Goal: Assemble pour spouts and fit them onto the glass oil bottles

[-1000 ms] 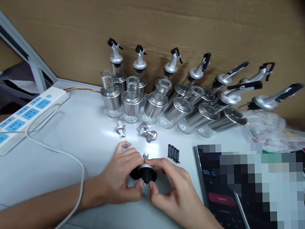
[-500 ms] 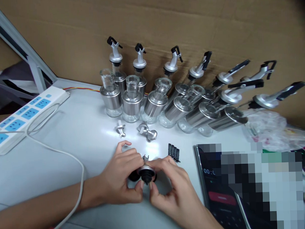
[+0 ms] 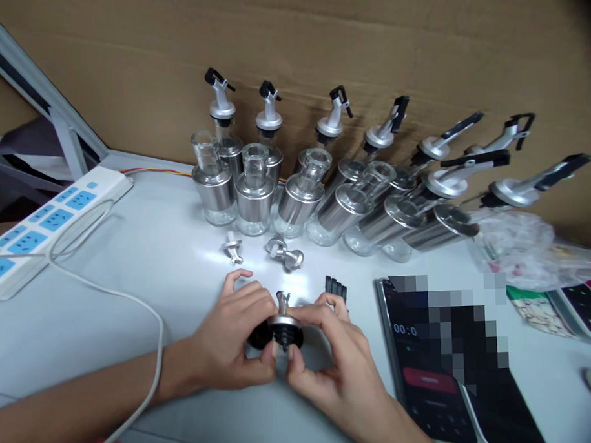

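Between my two hands is a pourer spout (image 3: 284,321), its silver forked neck pointing away from me and its black ribbed stopper towards me. My left hand (image 3: 239,340) grips it from the left, thumb near the stopper's tip and index finger by the collar. From the other side my right hand (image 3: 334,359) pinches it the same way. Dark round pieces (image 3: 259,337) lie partly hidden behind the fingers. Beyond them are loose silver spout tops (image 3: 291,258) and another silver top (image 3: 233,248). Several black levers (image 3: 336,288) lie in a row just past my right hand.
Several glass bottles with metal sleeves (image 3: 255,200) stand across the back, some with pourers fitted. A white power strip (image 3: 57,220) is at left, and its cable (image 3: 138,301) crosses over my left forearm. A phone (image 3: 424,372) lies at right, near crumpled plastic bags (image 3: 519,246).
The pourer has tilted a little, so more of its silver neck shows above the collar. Both hands keep their hold, and the right fingers have shifted slightly.
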`<state>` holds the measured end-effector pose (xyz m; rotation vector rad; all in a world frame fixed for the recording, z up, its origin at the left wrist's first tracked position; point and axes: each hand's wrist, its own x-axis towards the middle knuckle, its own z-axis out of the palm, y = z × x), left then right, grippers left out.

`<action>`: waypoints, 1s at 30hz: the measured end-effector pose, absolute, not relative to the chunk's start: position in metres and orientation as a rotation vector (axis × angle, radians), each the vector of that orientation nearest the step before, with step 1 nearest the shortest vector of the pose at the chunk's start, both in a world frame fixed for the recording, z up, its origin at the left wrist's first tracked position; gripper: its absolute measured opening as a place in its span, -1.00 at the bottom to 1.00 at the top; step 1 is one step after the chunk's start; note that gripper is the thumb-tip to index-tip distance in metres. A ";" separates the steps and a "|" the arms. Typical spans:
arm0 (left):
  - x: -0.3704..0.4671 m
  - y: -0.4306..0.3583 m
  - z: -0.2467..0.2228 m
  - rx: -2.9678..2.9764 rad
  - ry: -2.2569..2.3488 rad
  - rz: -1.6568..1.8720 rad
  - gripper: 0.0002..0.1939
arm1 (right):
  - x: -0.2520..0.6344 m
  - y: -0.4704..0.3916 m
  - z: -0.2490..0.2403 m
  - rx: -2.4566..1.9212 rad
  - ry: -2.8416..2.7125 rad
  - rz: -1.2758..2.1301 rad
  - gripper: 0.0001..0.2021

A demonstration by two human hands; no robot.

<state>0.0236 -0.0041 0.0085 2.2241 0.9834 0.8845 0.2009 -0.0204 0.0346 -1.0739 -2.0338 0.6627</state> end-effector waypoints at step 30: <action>0.020 0.005 0.002 2.237 0.812 1.155 -0.76 | 0.210 -0.013 0.034 -0.980 -1.904 0.680 -0.95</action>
